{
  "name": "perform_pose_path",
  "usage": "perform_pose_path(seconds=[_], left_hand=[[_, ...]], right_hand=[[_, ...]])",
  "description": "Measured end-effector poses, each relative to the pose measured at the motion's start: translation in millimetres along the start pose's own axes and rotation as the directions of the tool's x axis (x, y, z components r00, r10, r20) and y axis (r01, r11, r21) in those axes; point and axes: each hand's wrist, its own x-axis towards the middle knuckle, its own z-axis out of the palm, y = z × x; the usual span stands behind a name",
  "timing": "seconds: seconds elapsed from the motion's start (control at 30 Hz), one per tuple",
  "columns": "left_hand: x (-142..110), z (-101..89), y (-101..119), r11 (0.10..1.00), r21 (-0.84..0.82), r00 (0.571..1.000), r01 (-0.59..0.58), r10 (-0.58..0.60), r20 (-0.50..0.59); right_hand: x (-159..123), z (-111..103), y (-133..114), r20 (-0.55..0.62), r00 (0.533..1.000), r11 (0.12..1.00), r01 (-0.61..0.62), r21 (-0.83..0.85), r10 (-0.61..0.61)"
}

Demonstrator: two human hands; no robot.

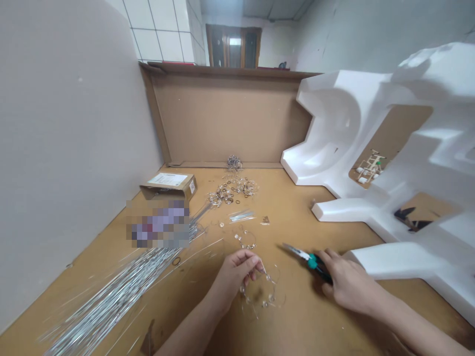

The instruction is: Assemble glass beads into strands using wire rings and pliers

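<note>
Pinched between the fingers of my left hand [243,272] is a thin wire ring with clear beads [272,298], which hangs over the table. My right hand [345,282] is wrapped round a pair of pliers [313,261] with teal and black handles. The pliers' jaws point left, toward the ring but apart from it. Just beyond my left hand lies another beaded wire piece [248,245]. A short bundle of straight wires [242,216] and a small brown scrap [265,220] lie farther back.
A long bundle of silvery wires [122,291] spreads over the table's left side. Behind it stands a small cardboard box [168,183]. Beaded pieces and dark rings [232,193] are heaped toward the cardboard back wall [233,116]. White moulded foam [341,212] with cutouts borders the right.
</note>
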Motion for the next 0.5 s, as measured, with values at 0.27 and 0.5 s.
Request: perform_pose_path(seconds=[0.27,0.5], left_hand=[[0.8,1.3,0.0,0.998,0.05,0.999,-0.034,0.036,-0.04],[-0.6,1.0,-3.6,0.978,0.157,0.988,-0.138,0.147,-0.047]], right_hand=[[-15.7,-27.2,-17.1,0.338,0.897,0.338,-0.236,0.911,-0.285],[-28.3,-30.4,-41.3,0.142,0.974,0.872,0.087,0.482,-0.176]])
